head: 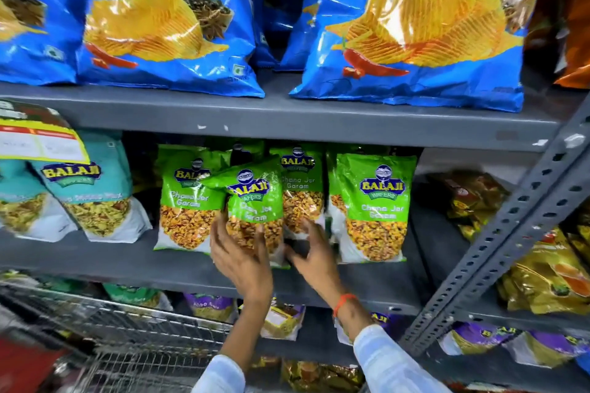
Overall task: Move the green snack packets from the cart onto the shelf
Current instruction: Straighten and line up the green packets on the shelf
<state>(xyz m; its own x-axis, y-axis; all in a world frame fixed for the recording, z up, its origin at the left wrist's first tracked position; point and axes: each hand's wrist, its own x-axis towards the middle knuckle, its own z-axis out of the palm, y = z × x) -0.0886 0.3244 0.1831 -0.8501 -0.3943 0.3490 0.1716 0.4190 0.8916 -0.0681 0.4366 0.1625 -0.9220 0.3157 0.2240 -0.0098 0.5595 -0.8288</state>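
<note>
- The grey metal shelf (95, 260) is seen at an angle; bare room is left on it at the right, beyond the green row, up to the perforated upright (510, 226).
- Blue chip bags (166, 25) on the shelf above are cut off at the top.
- A green snack packet (253, 201) is stood upright on the shelf, long axis vertical, top tilted slightly left, overlapping its neighbours (373, 204).
- The left hand (238, 257) is cupped against its lower left side, fingers spread.
- The right hand (311, 254) is held half-open at its lower right corner; contact cannot be told.
- The wire cart (121, 325) below is blurred.
</note>
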